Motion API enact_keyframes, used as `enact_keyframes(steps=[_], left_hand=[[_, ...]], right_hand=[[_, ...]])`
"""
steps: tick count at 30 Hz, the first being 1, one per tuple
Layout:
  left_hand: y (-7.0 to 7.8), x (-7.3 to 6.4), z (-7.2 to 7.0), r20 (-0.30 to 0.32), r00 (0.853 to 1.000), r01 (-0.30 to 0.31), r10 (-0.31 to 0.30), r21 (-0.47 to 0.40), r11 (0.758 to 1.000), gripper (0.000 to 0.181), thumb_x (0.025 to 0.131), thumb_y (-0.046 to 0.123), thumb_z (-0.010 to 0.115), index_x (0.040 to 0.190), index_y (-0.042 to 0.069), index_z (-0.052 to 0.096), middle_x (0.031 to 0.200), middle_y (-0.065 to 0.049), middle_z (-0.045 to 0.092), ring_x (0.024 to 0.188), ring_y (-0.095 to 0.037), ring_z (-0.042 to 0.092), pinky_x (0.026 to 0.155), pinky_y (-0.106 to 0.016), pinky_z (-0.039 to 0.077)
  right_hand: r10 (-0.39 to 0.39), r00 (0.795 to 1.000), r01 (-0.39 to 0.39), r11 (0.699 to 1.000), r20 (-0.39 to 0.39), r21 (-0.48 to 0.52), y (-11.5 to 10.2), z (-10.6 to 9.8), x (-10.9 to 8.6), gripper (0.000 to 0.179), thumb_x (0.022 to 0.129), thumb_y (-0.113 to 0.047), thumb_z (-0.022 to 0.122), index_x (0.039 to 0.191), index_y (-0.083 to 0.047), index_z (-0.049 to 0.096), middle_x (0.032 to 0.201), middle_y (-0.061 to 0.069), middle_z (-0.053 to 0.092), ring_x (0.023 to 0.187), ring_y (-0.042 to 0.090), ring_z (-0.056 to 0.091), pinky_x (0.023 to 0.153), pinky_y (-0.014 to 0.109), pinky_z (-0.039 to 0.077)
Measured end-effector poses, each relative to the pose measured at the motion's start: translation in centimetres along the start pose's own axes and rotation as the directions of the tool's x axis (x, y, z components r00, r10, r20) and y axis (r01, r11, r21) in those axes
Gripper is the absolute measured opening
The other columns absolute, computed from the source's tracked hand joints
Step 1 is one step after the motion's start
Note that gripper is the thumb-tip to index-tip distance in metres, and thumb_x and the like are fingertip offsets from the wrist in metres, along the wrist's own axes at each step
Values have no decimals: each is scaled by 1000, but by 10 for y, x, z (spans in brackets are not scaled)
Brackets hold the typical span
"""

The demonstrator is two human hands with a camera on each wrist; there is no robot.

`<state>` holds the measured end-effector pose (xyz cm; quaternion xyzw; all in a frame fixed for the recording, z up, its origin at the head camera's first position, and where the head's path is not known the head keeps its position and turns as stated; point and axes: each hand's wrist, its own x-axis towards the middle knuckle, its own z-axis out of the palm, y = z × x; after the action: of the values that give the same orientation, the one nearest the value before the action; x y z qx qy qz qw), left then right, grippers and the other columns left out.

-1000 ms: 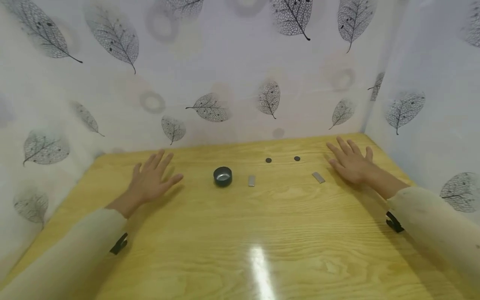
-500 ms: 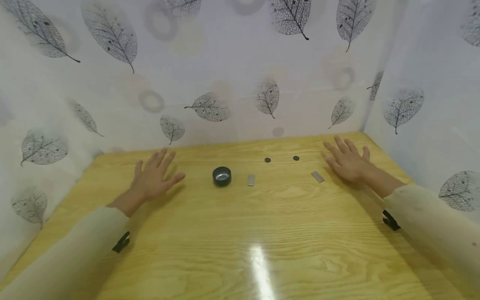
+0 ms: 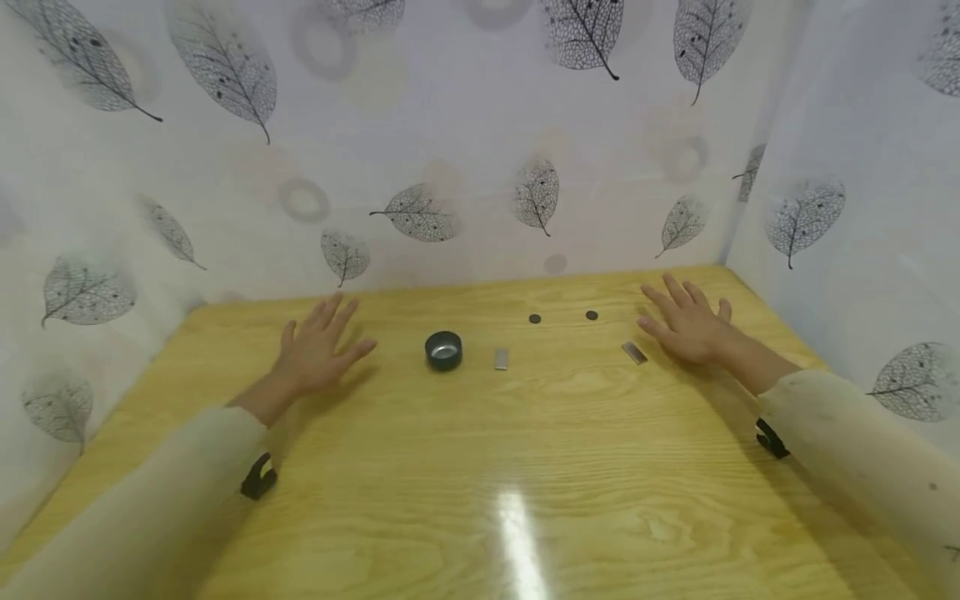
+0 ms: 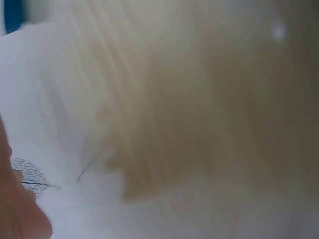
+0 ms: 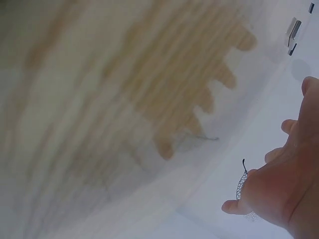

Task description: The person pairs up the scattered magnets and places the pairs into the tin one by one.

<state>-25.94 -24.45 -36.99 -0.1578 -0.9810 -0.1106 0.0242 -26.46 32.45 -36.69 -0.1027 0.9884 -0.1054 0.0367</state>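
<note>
The left hand [image 3: 313, 358] sits slightly further inward than a second ago, nearer the dark bowl [image 3: 443, 363], its grip spread with fingers and thumb apart. The right hand [image 3: 686, 330] is also further in, grip likewise splayed, near the slanted grey piece [image 3: 633, 352]. On the counter [image 3: 420, 483] between them, bowl, slanted piece, straight grey piece [image 3: 501, 359], left disc [image 3: 535, 318] and right disc [image 3: 592, 315] keep their places.

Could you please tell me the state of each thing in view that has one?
Left hand: fingers spread, holding nothing
Right hand: fingers spread, holding nothing
Dark bowl: upright, uncovered
Left dark disc: lying flat
Right dark disc: lying flat
Left grey bar: lying flat
Right grey bar: lying flat, slanted
</note>
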Motion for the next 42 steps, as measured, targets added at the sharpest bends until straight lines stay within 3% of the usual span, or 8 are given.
enact_keyframes(steps=[3,9,18,32,42], left_hand=[[0,0,3,-1,1000,6,-6,28,1000,88,96,71,36,162,20,8,168,-10,1,153,-42,5,111,-76,0],[12,3,7,-11,998,-65,67,96,993,88,95,73,38,162,22,12,168,-12,9,153,-41,8,113,-72,1],[19,9,6,-6,996,-85,86,136,987,87,95,70,41,161,20,17,169,-9,6,154,-38,8,114,-71,0],[32,13,14,24,993,-118,116,105,987,84,97,69,36,161,20,13,169,-8,5,154,-38,9,116,-69,-1],[37,13,15,27,991,-137,135,146,980,83,97,69,36,162,23,13,169,-7,7,154,-37,11,116,-69,2]], right_hand=[[-11,1000,11,1000,-6,-4,0,0,1,72,104,-56,33,161,-17,14,166,19,-7,147,54,0,99,85,-2],[-25,1000,25,1000,-7,-7,-4,-1,3,73,103,-57,36,161,-18,17,167,19,-6,147,54,2,99,85,-2],[-21,1000,21,1000,1,-5,-8,-3,5,75,101,-60,37,160,-18,18,167,20,-4,147,55,3,98,86,0],[-24,1000,24,1000,15,-4,-6,3,5,77,100,-65,35,159,-18,22,167,19,-2,148,52,5,98,86,-2],[-25,999,26,1000,26,-13,-11,2,6,75,100,-64,35,159,-18,23,167,18,-1,149,50,5,99,85,-4]])
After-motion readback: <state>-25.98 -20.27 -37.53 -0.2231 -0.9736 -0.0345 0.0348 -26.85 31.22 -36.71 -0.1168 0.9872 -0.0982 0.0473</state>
